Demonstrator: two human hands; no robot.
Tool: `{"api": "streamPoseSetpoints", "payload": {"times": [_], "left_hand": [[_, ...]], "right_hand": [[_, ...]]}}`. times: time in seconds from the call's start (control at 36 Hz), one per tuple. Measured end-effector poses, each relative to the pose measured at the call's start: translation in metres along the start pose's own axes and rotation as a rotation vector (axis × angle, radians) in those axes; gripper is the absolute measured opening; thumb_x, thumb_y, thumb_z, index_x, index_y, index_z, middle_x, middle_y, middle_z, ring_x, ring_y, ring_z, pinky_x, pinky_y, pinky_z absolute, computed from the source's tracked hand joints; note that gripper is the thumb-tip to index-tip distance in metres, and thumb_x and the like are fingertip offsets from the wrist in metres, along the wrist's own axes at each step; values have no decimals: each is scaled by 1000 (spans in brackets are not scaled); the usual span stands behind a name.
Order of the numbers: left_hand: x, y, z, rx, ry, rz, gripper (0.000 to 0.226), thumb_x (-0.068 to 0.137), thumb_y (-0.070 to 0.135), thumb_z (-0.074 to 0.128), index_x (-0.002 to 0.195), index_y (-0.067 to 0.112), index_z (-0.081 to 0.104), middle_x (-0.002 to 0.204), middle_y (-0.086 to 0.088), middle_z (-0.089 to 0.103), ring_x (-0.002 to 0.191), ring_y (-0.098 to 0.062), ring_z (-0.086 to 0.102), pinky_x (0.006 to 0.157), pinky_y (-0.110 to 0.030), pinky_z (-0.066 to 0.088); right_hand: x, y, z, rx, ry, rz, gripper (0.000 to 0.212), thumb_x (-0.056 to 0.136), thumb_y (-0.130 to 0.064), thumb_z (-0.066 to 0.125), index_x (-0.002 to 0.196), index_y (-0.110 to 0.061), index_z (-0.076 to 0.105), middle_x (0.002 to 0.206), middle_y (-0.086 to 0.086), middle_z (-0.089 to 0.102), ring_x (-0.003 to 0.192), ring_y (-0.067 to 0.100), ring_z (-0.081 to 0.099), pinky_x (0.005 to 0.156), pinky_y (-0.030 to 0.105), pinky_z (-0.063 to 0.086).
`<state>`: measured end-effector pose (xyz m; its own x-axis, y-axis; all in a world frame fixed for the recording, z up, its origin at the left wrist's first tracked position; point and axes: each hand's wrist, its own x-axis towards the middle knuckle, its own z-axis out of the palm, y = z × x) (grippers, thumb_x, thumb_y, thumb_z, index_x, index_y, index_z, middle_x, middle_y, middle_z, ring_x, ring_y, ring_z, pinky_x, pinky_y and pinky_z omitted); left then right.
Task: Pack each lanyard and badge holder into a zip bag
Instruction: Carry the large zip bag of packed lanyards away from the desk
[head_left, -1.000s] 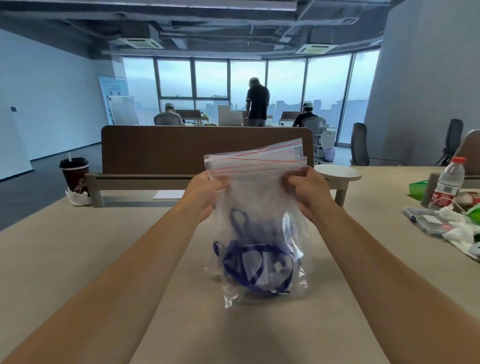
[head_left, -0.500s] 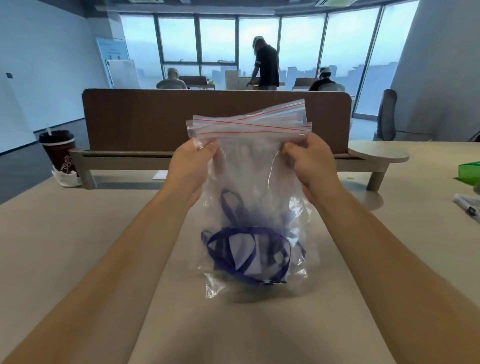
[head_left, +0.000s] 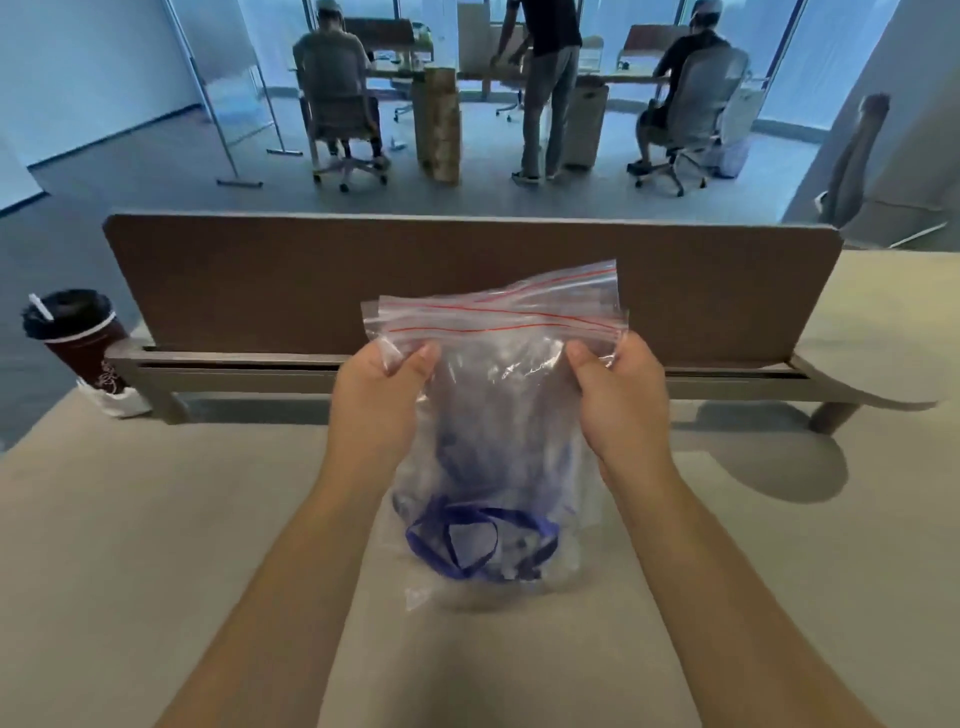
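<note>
Dim bluish daylight from far windows (wide-angle bowing); bag motion-blurred.

clear zip bag (head_left: 493, 395) with red seal lines; blue lanyard (head_left: 480, 540) inside. beige table (head_left: 156, 545), brown divider panel (head_left: 467, 280), dark red cup (head_left: 83, 343) with black lid.

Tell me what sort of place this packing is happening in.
Most likely an open-plan office: a brown desk divider stands at the table's far edge, and beyond it people work at desks on wheeled office chairs.
</note>
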<state>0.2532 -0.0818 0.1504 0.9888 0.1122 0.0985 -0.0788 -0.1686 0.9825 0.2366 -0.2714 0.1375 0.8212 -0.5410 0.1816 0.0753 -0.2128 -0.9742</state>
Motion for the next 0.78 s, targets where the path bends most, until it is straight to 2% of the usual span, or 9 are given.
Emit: {"api": "streamPoseSetpoints", "payload": {"times": [0.06, 0.14, 0.22, 0.28, 0.36, 0.44, 0.56, 0.69, 0.78], "left_hand": [[4, 18, -9, -10, -11, -27, 16, 96, 27, 63, 89, 15, 71, 84, 7, 74, 83, -11, 71, 74, -29, 57], [4, 47, -25, 22, -5, -57, 27, 96, 22, 63, 69, 20, 61, 62, 17, 67, 59, 6, 60, 57, -11, 46], [3, 78, -45, 59, -30, -96, 26, 96, 25, 62, 71, 19, 64, 68, 12, 66, 60, 5, 58, 54, -8, 44], [1, 101, -59, 33, -54, -120, 19, 97, 24, 62, 82, 17, 71, 77, 7, 72, 72, 0, 65, 66, -11, 49], [-6, 131, -80, -36, -74, -170, 15, 96, 23, 63, 91, 18, 76, 90, 3, 77, 90, -15, 71, 84, -31, 55], [-15, 158, -101, -81, -33, -183, 17, 95, 22, 65, 84, 23, 77, 90, 3, 77, 91, -18, 71, 84, -37, 54], [-36, 182, -127, -80, 67, -198, 12, 95, 23, 64, 92, 21, 75, 91, 6, 76, 96, -21, 71, 89, -38, 55], [-76, 191, -165, -55, 244, -198, 14, 96, 23, 63, 103, 21, 75, 94, 6, 76, 95, -15, 70, 88, -36, 55], [-99, 192, -199, -33, 316, -212, 13, 95, 26, 64, 99, 22, 75, 92, 4, 76, 94, -20, 70, 88, -42, 56]], "right_hand": [[2, -21, 4, -8, -7, 33, 8, 93, -19, 64, 95, -26, 68, 89, -12, 71, 82, 0, 65, 74, 21, 49], [0, -53, 7, -45, -25, 81, 7, 93, -19, 64, 94, -25, 67, 87, -13, 70, 81, 1, 65, 73, 20, 48], [-4, -92, 6, -56, -49, 120, 8, 93, -18, 66, 91, -27, 67, 89, -12, 70, 85, 8, 66, 77, 25, 51], [-8, -120, 5, -48, -82, 143, 9, 93, -18, 66, 97, -26, 68, 92, -12, 70, 87, 7, 66, 78, 25, 52], [-13, -156, 3, -29, -102, 153, 12, 93, -18, 67, 104, -23, 70, 95, -10, 71, 87, 8, 66, 81, 25, 52], [-20, -188, 5, -4, -130, 128, 13, 92, -16, 68, 103, -23, 69, 93, -11, 69, 85, 7, 65, 76, 19, 50], [-40, -217, 14, 56, -191, 97, 10, 93, -13, 66, 97, -21, 68, 85, -14, 66, 69, -9, 59, 61, 3, 42], [-77, -234, 35, 121, -308, 99, 10, 94, -13, 66, 94, -23, 67, 83, -16, 66, 65, -14, 59, 58, 2, 41], [-103, -244, 54, 155, -386, 118, 9, 94, -13, 65, 97, -21, 68, 84, -14, 67, 67, -11, 61, 57, 3, 42]]}}
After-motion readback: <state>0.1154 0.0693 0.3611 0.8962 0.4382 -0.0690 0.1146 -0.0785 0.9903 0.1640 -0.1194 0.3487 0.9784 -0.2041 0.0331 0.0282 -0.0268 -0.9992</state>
